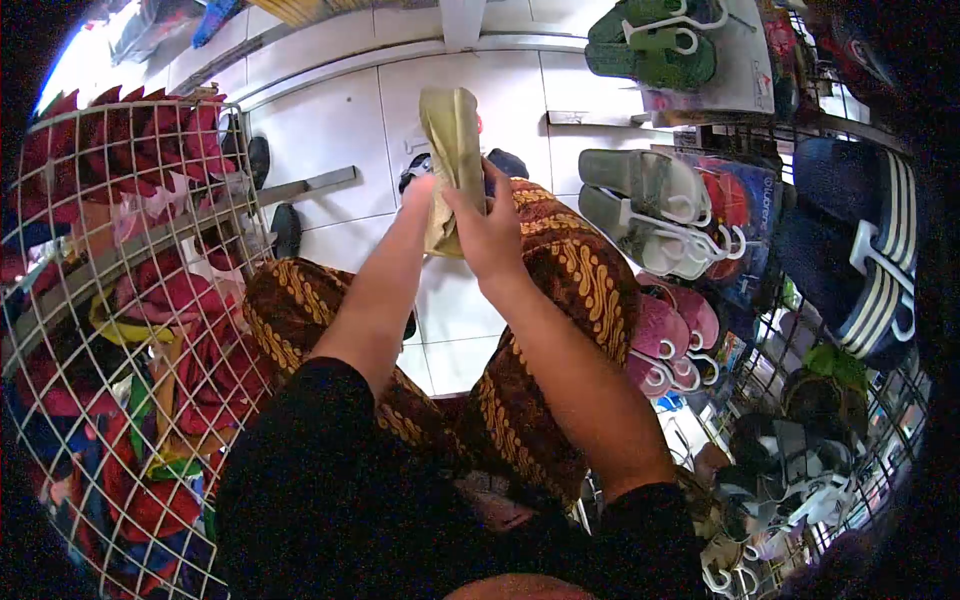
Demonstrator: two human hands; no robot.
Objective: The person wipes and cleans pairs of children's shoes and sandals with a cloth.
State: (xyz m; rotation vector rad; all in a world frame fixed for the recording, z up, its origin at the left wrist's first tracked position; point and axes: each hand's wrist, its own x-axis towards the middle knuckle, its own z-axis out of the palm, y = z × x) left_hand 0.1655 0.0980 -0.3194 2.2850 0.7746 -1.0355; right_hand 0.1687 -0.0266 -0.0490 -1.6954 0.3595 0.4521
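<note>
A folded olive-green cloth [455, 130], creased along its length, is held up in front of me over my knees. My right hand [488, 225] grips its right side, with the thumb lying across the front. On the opposite edge, my left hand [422, 195] is at the cloth, blurred and overexposed. Its fingers do not show clearly. What lies inside the folds is hidden.
To the left stands a wire grid rack [130, 330] with red and multicoloured cloth behind it. Slippers on white hangers [650, 210] line the right side, with dark striped slides [850, 240] beyond. Patterned trousers [580, 270] cover my legs above white floor tiles [330, 110].
</note>
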